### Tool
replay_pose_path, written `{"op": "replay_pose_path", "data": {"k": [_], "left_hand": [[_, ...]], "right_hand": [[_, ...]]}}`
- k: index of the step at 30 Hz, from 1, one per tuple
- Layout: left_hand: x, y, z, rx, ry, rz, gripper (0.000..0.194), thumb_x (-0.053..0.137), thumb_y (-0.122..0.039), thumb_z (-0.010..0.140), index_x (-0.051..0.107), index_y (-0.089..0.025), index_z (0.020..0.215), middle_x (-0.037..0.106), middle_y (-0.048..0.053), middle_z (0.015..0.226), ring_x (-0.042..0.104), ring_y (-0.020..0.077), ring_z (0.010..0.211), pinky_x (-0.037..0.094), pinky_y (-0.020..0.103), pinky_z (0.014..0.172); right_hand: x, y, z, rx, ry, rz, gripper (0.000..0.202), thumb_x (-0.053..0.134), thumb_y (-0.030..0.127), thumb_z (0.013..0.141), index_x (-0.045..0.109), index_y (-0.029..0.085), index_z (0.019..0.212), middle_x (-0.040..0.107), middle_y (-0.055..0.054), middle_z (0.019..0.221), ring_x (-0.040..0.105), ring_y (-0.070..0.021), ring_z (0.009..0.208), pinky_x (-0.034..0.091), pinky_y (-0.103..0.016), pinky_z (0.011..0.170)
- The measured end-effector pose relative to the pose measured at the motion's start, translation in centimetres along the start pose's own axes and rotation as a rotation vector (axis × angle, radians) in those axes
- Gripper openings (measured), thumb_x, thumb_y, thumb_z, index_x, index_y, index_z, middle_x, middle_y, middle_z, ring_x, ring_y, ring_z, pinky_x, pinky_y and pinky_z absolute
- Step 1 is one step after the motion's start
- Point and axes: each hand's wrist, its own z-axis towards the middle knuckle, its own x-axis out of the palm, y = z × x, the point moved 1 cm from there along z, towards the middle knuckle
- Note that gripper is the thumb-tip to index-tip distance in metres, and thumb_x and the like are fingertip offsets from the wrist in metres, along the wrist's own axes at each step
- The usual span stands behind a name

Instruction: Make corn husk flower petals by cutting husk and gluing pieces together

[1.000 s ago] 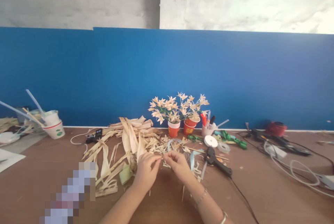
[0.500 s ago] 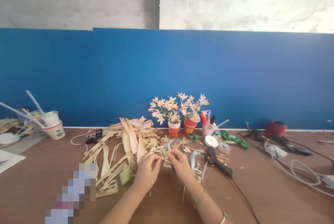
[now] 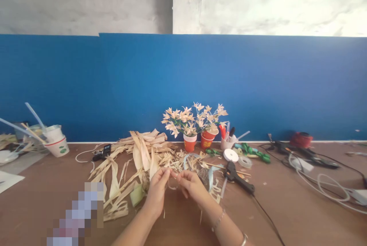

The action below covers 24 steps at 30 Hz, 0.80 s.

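Observation:
My left hand (image 3: pixel 157 190) and my right hand (image 3: pixel 192 185) meet above the front of the table, fingertips pinched close together. A thin pale strip (image 3: pixel 172 188) curves just below the fingertips; its ends are hidden in the fingers. Dry corn husks (image 3: pixel 142 148) lie heaped behind and left of my left hand, with a folded green piece (image 3: pixel 137 195) beside that wrist. Husk scraps are strewn behind both hands. To the right of my right hand lie a light blue ribbon (image 3: pixel 211 177) and a black glue gun (image 3: pixel 239 177).
Pale husk flowers (image 3: pixel 183 118) stand in red paper cups (image 3: pixel 190 144) at the back. Near them are a white ribbon spool (image 3: pixel 231 155), a tape roll (image 3: pixel 245 161) and green bundles (image 3: pixel 259 154). Cables (image 3: pixel 321 181) spread at right; a white cup (image 3: pixel 58 147) stands at left.
My hands have come together, the fingertips now nearly touching. A thin pale strip shows between them. The view has shifted slightly.

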Motion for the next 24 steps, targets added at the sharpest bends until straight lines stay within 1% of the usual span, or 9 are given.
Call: {"op": "replay_pose_path", "data": {"k": [3,5,7,9,10,12,15,18,24], "left_hand": [[0.0,-0.2,0.0,-0.013,0.002,-0.045,0.026,0.062,-0.04,0.077,0.062,-0.015,0.069,0.06,0.001,0.072,0.053,0.0144,0.073,0.04,0.024,0.071],[-0.1,-0.3,0.1,-0.033,0.005,-0.054,0.027,0.063,-0.041,0.076,0.062,-0.015,0.068,0.059,0.001,0.071,0.052,0.0135,0.07,0.04,0.023,0.068],[-0.2,-0.4,0.2,-0.063,0.011,-0.054,0.027,0.064,-0.041,0.075,0.063,-0.014,0.07,0.057,0.0,0.067,0.051,0.0127,0.068,0.04,0.023,0.067],[-0.2,-0.4,0.2,-0.109,0.024,-0.051,0.029,0.066,-0.042,0.073,0.067,-0.015,0.084,0.055,-0.002,0.062,0.051,0.0115,0.063,0.04,0.023,0.064],[-0.2,-0.4,0.2,-0.139,0.039,-0.051,0.036,0.066,-0.042,0.072,0.066,-0.015,0.096,0.055,-0.003,0.061,0.05,0.0105,0.06,0.039,0.022,0.061],[0.0,-0.4,0.0,-0.205,0.085,-0.054,0.057,0.066,-0.043,0.072,0.054,-0.018,0.121,0.054,-0.004,0.06,0.046,0.0082,0.051,0.035,0.02,0.051],[0.2,-0.4,-0.3,-0.256,0.136,-0.065,0.073,0.064,-0.041,0.074,0.034,-0.022,0.137,0.053,-0.006,0.06,0.038,0.005,0.043,0.024,0.018,0.044],[0.3,-0.3,-0.4,-0.273,0.162,-0.086,0.074,0.063,-0.038,0.075,0.029,-0.022,0.139,0.053,-0.005,0.062,0.034,0.0036,0.041,0.018,0.018,0.042],[0.3,-0.2,-0.3,-0.293,0.24,-0.088,0.067,0.063,-0.035,0.072,0.037,-0.02,0.133,0.053,-0.004,0.066,0.03,0.0028,0.04,0.012,0.019,0.04]], "right_hand": [[0.0,0.4,-0.2,0.006,0.029,-0.008,0.038,0.065,0.052,0.065,0.047,0.019,0.063,0.035,0.011,0.039,0.026,-0.0039,0.031,0.016,-0.019,0.034],[-0.1,0.8,-0.4,-0.02,0.027,-0.003,0.036,0.065,0.05,0.066,0.051,0.018,0.065,0.044,0.008,0.044,0.037,-0.006,0.035,0.024,-0.019,0.036],[-0.3,1.2,-0.5,-0.112,-0.044,0.004,0.032,0.066,0.047,0.068,0.057,0.017,0.07,0.057,0.002,0.057,0.05,-0.0103,0.05,0.036,-0.02,0.046],[-0.5,1.4,-0.5,-0.217,-0.131,-0.004,0.029,0.067,0.045,0.069,0.064,0.017,0.075,0.062,-0.001,0.069,0.055,-0.0137,0.065,0.042,-0.024,0.06],[-0.5,1.4,-0.5,-0.249,-0.152,-0.017,0.028,0.067,0.044,0.07,0.066,0.017,0.075,0.064,-0.002,0.072,0.056,-0.0149,0.069,0.043,-0.026,0.066],[-0.5,1.3,-0.5,-0.256,-0.145,-0.022,0.029,0.067,0.045,0.071,0.069,0.017,0.077,0.065,-0.003,0.072,0.057,-0.0167,0.071,0.043,-0.029,0.072],[-0.2,1.1,-0.5,-0.224,-0.073,0.02,0.031,0.068,0.046,0.07,0.071,0.017,0.08,0.065,-0.002,0.069,0.059,-0.0181,0.072,0.043,-0.031,0.075],[0.1,1.2,-0.6,-0.201,-0.02,0.039,0.03,0.068,0.047,0.069,0.068,0.016,0.069,0.063,-0.002,0.061,0.058,-0.0175,0.066,0.044,-0.031,0.071],[0.3,1.2,-0.8,-0.17,-0.055,0.154,0.03,0.068,0.044,0.07,0.06,0.016,0.063,0.058,0.002,0.055,0.052,-0.0126,0.058,0.041,-0.026,0.066]]}}
